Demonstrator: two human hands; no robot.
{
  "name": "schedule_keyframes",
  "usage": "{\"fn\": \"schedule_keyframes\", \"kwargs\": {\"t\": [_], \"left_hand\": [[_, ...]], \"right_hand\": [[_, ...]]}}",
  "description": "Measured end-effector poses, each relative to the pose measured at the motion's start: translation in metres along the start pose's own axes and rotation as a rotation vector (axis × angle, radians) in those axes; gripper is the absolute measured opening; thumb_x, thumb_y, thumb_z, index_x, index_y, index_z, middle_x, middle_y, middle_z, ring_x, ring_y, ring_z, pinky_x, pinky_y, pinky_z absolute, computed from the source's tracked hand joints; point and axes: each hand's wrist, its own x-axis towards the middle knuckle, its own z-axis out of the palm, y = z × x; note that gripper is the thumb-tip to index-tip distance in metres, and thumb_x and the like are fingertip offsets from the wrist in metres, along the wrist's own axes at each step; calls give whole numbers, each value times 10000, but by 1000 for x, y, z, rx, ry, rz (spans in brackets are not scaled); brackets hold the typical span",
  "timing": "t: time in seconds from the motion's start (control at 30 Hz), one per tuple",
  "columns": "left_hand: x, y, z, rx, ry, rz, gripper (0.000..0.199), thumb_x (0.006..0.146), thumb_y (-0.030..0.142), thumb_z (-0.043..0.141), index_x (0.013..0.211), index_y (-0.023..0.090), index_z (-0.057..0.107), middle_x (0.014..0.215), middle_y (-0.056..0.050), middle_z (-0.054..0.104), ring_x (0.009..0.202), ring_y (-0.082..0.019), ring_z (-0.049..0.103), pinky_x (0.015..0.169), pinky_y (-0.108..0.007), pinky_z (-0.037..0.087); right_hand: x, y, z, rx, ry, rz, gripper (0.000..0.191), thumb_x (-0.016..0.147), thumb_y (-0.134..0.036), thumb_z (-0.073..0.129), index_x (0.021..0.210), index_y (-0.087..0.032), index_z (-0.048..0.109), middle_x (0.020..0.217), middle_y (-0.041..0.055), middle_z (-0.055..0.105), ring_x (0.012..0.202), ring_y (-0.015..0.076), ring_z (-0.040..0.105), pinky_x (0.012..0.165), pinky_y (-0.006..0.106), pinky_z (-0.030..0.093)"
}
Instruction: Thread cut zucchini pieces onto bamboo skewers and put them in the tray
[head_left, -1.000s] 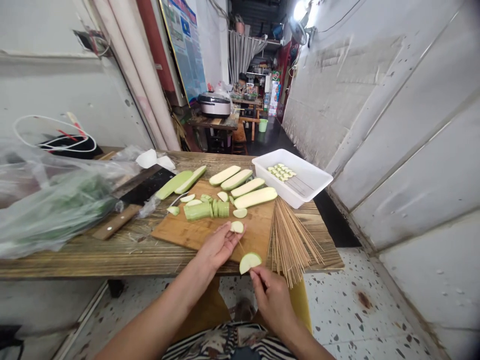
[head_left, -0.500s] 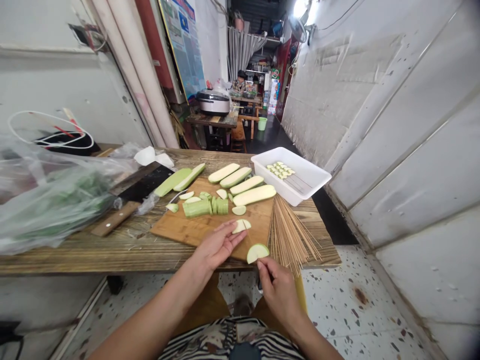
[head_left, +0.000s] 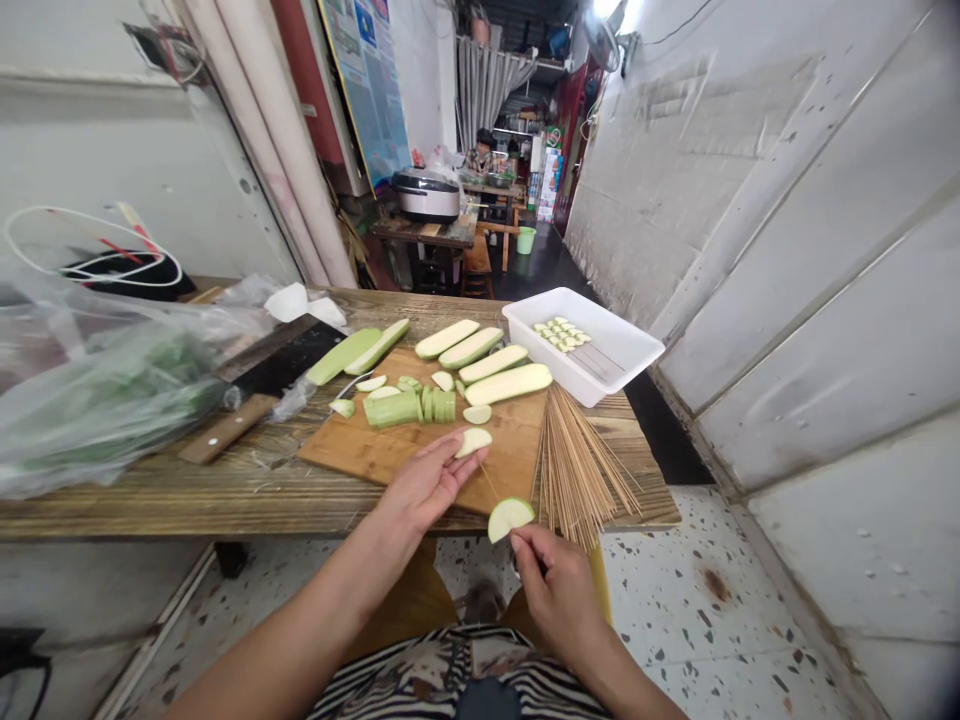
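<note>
My left hand [head_left: 429,484] pinches a pale half-round zucchini slice [head_left: 474,441] above the cutting board [head_left: 360,455]. In my right hand [head_left: 553,575] is a thin bamboo skewer [head_left: 489,482], with a larger zucchini slice [head_left: 511,519] threaded on it close to my fingers. The skewer's far end reaches the lower edge of the left slice; whether it has gone in, I cannot tell. Cut zucchini slices [head_left: 394,408] stand in a row on the board. Behind them lie several zucchini halves [head_left: 510,384], cut faces up.
Right of the board, loose skewers [head_left: 577,470] fan out. A white tray [head_left: 630,350] holds threaded slices. On the left lie a cleaver [head_left: 229,430] and a plastic bag of greens [head_left: 112,390]. Further back, a person [head_left: 482,155] sits at another table.
The skewer's end no longer lies across the face of the left slice; it now meets its lower edge. My left hand and its slice have shifted slightly left and up, the right slice slightly down.
</note>
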Motion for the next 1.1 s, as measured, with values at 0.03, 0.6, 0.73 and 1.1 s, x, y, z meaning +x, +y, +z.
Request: {"fn": "schedule_keyframes", "kwargs": {"t": [0.03,0.6,0.73,1.1], "left_hand": [[0,0,0,0,4,2,128,801,3,509,833,70,612,841,-108,700,772,-166,677,818,-316,559],[-3,-4,0,59,-21,40,122,801,37,526,840,89,629,875,-108,702,802,-169,675,828,-311,546],[-6,-5,3,80,-3,58,124,798,28,522,819,86,629,851,-106,702,788,-169,676,822,-312,546],[-10,-8,4,117,1,44,125,798,37,528,824,99,633,864,-103,703,779,-172,680,820,-317,545]], "right_hand": [[0,1,0,-3,-1,-2,244,914,-224,422,793,-168,627,621,6,604,545,128,539,523,200,353],[1,2,2,-6,-11,18,249,917,-230,415,784,-174,618,607,4,593,532,131,533,510,203,337],[1,1,2,-7,-7,16,251,916,-227,413,773,-176,613,597,1,585,518,127,521,502,200,333],[2,1,4,6,13,11,257,915,-223,410,750,-174,601,588,-2,574,510,123,514,496,199,317]]}}
